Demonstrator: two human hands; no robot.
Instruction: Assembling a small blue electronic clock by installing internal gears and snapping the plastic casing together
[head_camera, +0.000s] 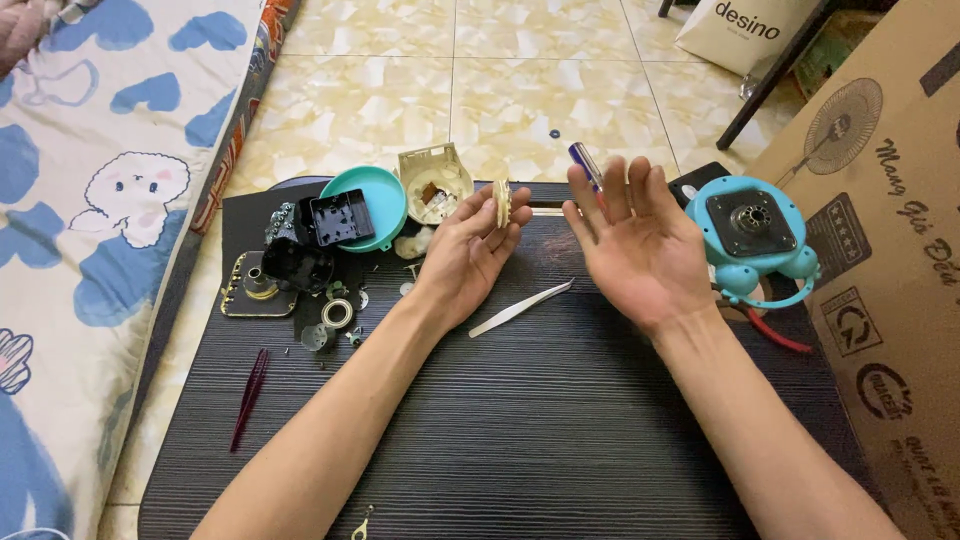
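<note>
Left hand (478, 245) is pinching a small cream gear (502, 203) over the black table (560, 420); right hand (640, 245) is open, palm up, blue screwdriver (584, 163) tucked behind its fingers. I'd keep that gear low, near the tweezers (520, 308).

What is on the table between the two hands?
In the head view, white tweezers lie on the dark table below the gap between the left hand and right hand.

Single head-worn view, steeply down, close over dark table (560, 420)
</note>
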